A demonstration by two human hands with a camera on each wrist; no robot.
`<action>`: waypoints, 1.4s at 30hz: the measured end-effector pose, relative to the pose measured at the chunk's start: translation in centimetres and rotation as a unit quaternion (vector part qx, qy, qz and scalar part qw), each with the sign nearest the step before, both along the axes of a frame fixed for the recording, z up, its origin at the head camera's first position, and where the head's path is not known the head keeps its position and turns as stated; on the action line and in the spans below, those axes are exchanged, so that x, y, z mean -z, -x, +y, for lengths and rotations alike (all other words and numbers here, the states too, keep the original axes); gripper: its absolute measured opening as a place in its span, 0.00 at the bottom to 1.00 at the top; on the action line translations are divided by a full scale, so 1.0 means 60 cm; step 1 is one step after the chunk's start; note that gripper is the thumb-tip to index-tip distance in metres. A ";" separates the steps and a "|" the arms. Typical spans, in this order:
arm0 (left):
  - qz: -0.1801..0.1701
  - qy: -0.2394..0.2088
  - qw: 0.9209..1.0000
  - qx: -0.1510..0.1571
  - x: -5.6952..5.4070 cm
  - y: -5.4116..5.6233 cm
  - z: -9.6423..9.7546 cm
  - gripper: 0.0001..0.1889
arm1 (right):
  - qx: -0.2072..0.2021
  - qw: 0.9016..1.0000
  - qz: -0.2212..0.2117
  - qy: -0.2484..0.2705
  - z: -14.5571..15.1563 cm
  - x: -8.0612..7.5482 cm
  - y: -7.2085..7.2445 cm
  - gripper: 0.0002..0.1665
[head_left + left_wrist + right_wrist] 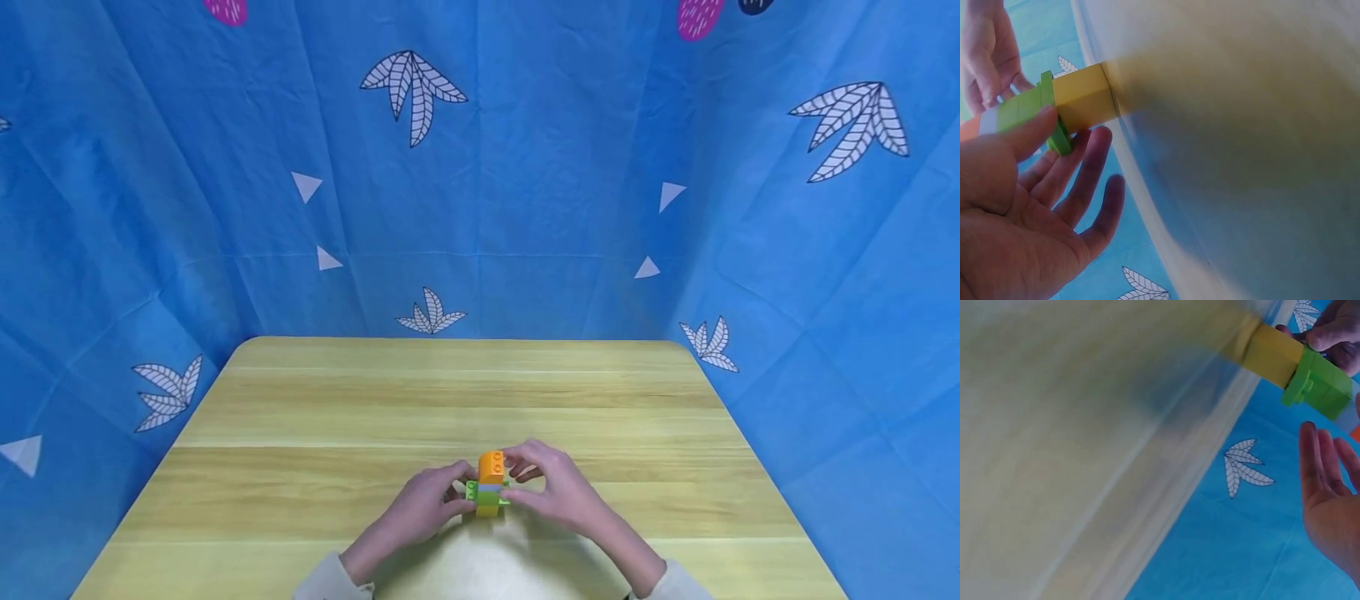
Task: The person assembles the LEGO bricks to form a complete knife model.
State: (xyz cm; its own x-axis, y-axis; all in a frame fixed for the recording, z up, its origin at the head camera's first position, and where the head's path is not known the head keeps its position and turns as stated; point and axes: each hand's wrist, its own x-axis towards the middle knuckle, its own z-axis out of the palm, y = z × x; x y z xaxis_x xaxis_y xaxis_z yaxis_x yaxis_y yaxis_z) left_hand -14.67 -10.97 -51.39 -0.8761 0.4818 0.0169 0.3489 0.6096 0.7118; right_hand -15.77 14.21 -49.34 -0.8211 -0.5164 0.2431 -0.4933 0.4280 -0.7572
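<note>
A small tower of toy building bricks [489, 493] stands on the table near its front. It has a yellow brick [1084, 97] at the bottom, a wider green plate [1055, 119] over that, then green, a thin light-blue layer, and an orange brick [491, 467] with rounded top. My left hand [426, 502] pinches the green plate from the left, thumb on its near side. On the right, my right hand [557, 490] is held beside the tower. Its fingers [1313, 456] are loosely extended, apart from the bricks in the right wrist view.
The pale wooden table [315, 417] has rounded far corners. Behind it and along both sides hangs a blue cloth [525, 167] printed with white leaves and triangles. Light-coloured sleeves [333, 579] cover the forearms.
</note>
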 end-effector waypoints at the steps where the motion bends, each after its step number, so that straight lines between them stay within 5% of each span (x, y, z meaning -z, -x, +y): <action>1: -0.002 -0.001 1.000 0.000 0.000 0.000 0.000 0.17 | -0.001 1.000 -0.008 -0.003 0.001 0.002 -0.001 0.27; 20: -0.015 -0.010 1.000 0.005 0.004 -0.001 0.003 0.17 | -0.013 0.994 -0.070 -0.078 -0.010 0.028 -0.001 0.17; 42: -0.014 -0.009 1.000 0.007 0.003 0.002 0.002 0.17 | -0.007 0.994 -0.039 -0.102 -0.016 0.021 0.000 0.16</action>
State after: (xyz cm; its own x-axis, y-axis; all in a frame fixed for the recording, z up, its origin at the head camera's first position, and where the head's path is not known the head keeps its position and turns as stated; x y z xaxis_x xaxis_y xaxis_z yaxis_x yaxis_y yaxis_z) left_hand -14.79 -10.84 -51.59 -0.8694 0.4941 0.0013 0.3372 0.5915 0.7324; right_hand -15.80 13.25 -50.57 -0.8258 -0.5600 0.0668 -0.4429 0.5708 -0.6914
